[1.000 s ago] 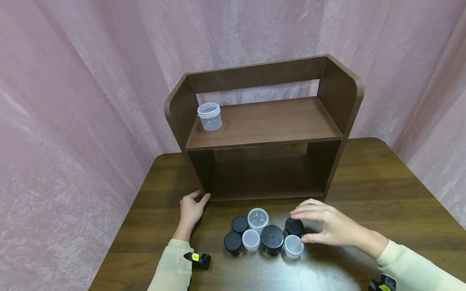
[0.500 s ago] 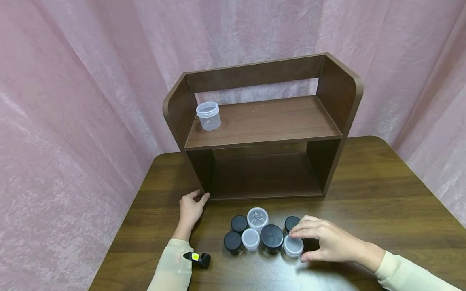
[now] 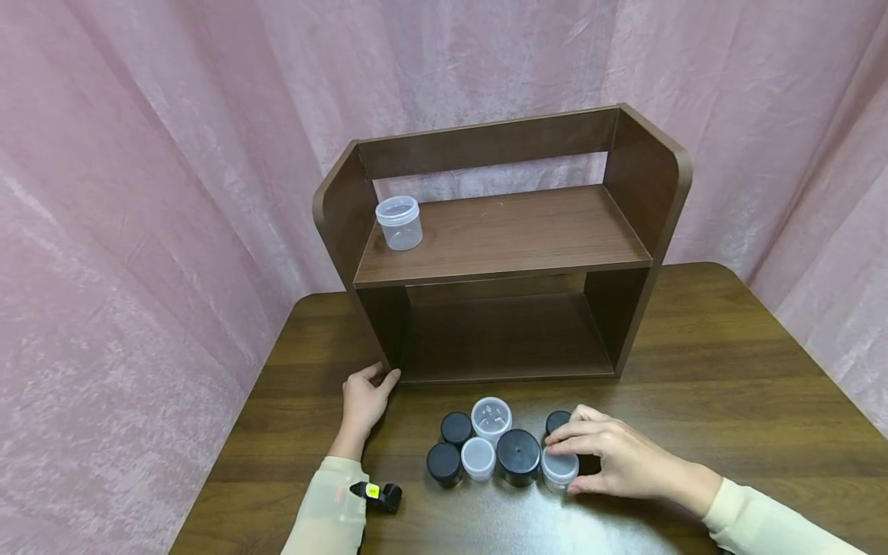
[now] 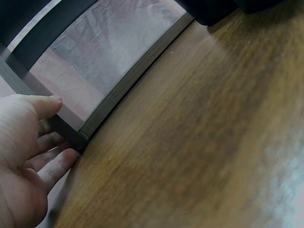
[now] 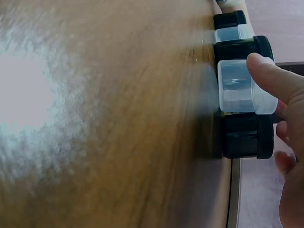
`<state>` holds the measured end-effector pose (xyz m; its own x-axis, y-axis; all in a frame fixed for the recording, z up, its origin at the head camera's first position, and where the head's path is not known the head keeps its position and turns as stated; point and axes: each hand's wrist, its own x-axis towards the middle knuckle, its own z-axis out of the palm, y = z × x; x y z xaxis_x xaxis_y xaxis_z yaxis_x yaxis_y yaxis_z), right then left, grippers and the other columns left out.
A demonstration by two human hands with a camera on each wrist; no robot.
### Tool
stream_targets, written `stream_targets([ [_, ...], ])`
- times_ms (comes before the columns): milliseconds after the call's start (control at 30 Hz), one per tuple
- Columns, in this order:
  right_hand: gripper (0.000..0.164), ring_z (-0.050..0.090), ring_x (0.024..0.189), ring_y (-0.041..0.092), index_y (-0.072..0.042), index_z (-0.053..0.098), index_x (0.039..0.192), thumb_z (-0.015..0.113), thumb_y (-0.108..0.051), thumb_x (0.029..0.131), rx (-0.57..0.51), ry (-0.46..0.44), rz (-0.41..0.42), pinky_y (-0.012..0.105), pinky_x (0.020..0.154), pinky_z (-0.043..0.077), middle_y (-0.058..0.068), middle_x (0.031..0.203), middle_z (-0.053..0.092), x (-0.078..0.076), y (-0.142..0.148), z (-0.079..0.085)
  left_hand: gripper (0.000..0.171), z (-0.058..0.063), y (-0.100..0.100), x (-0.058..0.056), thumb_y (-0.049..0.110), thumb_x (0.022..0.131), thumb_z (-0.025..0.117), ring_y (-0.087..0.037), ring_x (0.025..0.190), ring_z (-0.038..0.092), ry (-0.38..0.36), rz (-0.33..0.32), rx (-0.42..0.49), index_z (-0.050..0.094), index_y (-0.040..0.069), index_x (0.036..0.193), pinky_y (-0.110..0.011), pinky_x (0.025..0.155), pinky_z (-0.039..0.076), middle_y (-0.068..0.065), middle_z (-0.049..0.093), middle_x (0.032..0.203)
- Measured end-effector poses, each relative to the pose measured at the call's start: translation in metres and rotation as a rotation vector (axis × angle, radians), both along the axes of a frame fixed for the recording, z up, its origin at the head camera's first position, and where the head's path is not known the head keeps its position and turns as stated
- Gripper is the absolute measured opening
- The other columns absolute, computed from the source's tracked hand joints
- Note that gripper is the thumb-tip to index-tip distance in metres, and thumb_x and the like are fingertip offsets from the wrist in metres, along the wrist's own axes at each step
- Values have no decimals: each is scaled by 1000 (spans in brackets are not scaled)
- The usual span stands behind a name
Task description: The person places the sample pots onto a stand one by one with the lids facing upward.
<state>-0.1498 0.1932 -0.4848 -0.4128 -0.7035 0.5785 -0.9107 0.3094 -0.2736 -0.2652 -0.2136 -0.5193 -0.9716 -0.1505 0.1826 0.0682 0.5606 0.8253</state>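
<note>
My left hand (image 3: 365,398) holds the lower front left corner of a brown two-tier shelf (image 3: 527,231). In the left wrist view, the fingers (image 4: 59,166) lie against the foot of its side panel (image 4: 66,130). My right hand (image 3: 624,460) pinches a small clear jar (image 3: 557,469) with a frosted lid; its thumb (image 5: 266,71) presses the lid's side in the right wrist view. Behind that jar is a black-lidded jar (image 3: 557,422), partly hidden by my fingers. A large black-lidded jar (image 3: 519,455) stands just left of the pinched one.
Two smaller black-lidded jars (image 3: 445,462), a small clear jar (image 3: 479,458) and a wider clear jar (image 3: 491,417) stand at the left of the cluster. Another clear jar (image 3: 400,223) sits on the upper shelf's left end. Pink curtains (image 3: 173,193) hang behind the table (image 3: 721,370).
My right hand has moved toward me from the back black-lidded jar to the clear jar in front and closed its fingers and thumb on it. The left hand has stayed at the shelf corner.
</note>
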Motion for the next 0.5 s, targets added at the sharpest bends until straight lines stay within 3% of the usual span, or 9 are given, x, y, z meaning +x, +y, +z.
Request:
stream_targets([
  [267, 50, 51, 98, 9, -20, 72, 110, 89, -30, 65, 1, 31, -3, 18, 86, 38, -7, 116, 67, -2, 0, -2, 53, 0, 0, 0, 33, 87, 72, -33, 106, 63, 13, -4, -3, 62, -6, 122, -45, 86, 51, -22, 64, 117],
  [500, 48, 49, 101, 8, -23, 72, 111, 88, -32, 66, 47, -3, -43, 24, 90, 35, -7, 118, 66, -1, 2, -3, 51, 1, 0, 0, 29, 88, 72, -32, 100, 66, 33, -17, 9, 62, -8, 121, -45, 82, 53, -24, 66, 113],
])
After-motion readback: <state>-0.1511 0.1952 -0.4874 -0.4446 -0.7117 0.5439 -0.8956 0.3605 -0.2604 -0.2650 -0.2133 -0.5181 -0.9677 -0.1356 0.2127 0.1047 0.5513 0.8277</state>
